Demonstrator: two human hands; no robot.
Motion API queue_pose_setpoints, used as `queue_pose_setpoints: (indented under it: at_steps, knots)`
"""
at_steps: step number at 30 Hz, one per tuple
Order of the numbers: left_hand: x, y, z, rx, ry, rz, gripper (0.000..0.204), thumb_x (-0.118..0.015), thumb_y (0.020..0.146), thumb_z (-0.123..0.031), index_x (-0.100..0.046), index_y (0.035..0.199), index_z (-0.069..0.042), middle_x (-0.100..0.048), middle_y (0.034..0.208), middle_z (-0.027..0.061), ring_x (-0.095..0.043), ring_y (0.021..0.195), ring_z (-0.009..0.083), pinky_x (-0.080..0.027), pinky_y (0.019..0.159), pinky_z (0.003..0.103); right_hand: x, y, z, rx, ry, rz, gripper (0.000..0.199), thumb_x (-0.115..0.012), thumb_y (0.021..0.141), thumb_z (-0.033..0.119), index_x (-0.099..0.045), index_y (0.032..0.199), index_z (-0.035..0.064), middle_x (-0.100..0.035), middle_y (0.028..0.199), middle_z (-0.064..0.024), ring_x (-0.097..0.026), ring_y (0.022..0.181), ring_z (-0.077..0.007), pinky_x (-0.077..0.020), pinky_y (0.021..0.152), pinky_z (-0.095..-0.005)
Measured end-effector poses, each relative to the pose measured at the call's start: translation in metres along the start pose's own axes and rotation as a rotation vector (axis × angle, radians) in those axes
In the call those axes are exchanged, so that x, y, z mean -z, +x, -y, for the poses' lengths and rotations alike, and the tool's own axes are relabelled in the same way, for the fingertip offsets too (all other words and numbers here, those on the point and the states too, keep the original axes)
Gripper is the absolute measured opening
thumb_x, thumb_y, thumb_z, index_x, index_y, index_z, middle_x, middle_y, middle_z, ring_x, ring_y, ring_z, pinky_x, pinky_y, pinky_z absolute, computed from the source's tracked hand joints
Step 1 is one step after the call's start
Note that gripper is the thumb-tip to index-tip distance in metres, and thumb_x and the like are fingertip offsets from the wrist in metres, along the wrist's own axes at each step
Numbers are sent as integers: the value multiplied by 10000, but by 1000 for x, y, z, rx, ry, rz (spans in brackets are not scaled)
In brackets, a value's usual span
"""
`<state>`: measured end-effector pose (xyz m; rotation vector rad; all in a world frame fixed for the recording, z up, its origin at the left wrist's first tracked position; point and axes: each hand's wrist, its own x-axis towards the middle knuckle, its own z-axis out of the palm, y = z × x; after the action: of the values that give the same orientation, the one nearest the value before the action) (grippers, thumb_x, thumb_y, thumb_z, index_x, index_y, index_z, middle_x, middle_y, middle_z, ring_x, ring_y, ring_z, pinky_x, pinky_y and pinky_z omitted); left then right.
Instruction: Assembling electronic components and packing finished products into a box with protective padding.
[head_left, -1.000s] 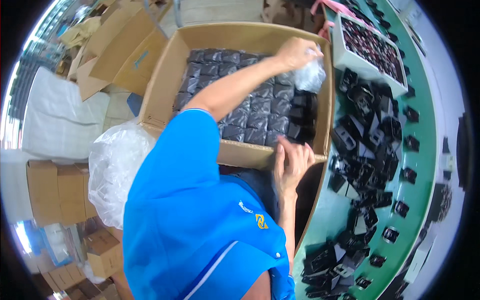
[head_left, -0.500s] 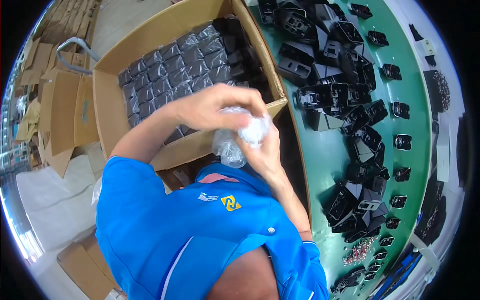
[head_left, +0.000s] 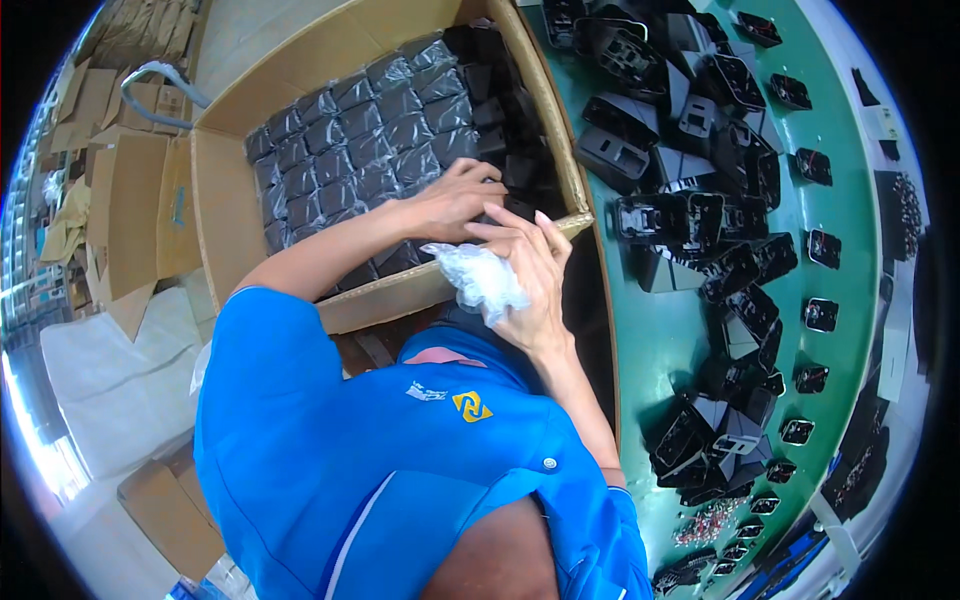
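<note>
My left hand reaches over the near wall into the cardboard box. Its fingers are bent down among black plastic housings on the box's right side, and their tips are hidden. Just right of it, my right hand is held over the box's near right corner. A crumpled bunch of clear plastic bags is gripped in its palm by the thumb, while the other fingers stretch up toward the left hand. Rows of black pieces wrapped in clear plastic fill most of the box.
A green table along the right carries a heap of black housings and a line of small black parts. Small red and silver bits lie near its lower end. Opened cartons and white sheeting stand at left.
My hands were together around the clear plastic. Now the left has let go and moved into the box, while the right keeps the bunched plastic. The view has shifted slightly.
</note>
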<state>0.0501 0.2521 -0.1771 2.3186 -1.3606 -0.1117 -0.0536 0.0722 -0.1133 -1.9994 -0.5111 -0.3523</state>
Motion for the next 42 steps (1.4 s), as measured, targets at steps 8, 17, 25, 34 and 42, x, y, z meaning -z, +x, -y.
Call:
queue_pose_setpoints:
  at_steps: [8,17,25,34,42]
  knots:
    - [0,4,-4,168,-142,45,98,-652,822,-140,-667,885,-66,-653,877,40,-576,988,259,-387,1001,375,3,-7,-9,19,132,61,248,-771,761,144,-632,966,136,-716,1093,3,-619,1155,-207,-249,1119,-446]
    - [44,8,-4,771,-471,-197,125,-665,826,-147,-682,849,-26,-646,824,84,-638,748,281,-520,778,388,2,-8,-15,53,133,42,308,-809,720,157,-666,990,126,-710,1075,-14,-619,1146,-196,-270,1115,-439]
    - [9,21,-5,412,273,279,220,-691,855,-183,-687,992,-11,-635,789,110,-659,731,308,-529,700,441,2,-9,-14,41,137,32,224,-771,765,146,-640,947,144,-716,1083,-1,-619,1143,-198,-252,1113,-441]
    - [40,10,25,744,-325,-163,184,-682,856,-190,-695,892,-10,-669,838,138,-672,770,343,-538,707,436,4,-10,-18,76,97,52,292,-811,728,168,-671,980,124,-708,1103,-21,-609,1178,-193,-268,1124,-419]
    - [23,15,39,528,133,-18,182,-654,877,-181,-683,897,-2,-658,826,139,-647,762,342,-515,712,441,4,-10,-16,66,100,47,273,-798,743,168,-670,980,120,-706,1100,-20,-606,1180,-192,-269,1128,-414]
